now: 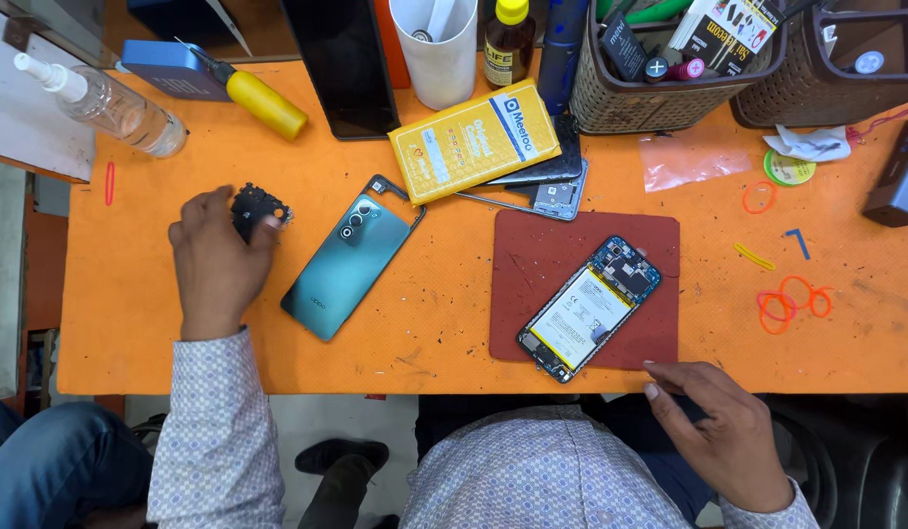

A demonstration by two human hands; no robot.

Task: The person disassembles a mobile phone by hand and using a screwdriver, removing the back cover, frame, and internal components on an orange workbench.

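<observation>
Left hand at left of frame, fingers closed on small black camera cover piece. Just right of it, teal phone back cover lying flat on orange table. Right of centre, opened phone resting on dark red mat. Right hand at lower right, fingertips at mat's bottom corner.

At the upper left of the frame lies a clear plastic spray bottle, with a yellow-handled screwdriver to its right. A white plastic cup stands top centre beside a brown woven basket. Orange rubber bands lie at right.
</observation>
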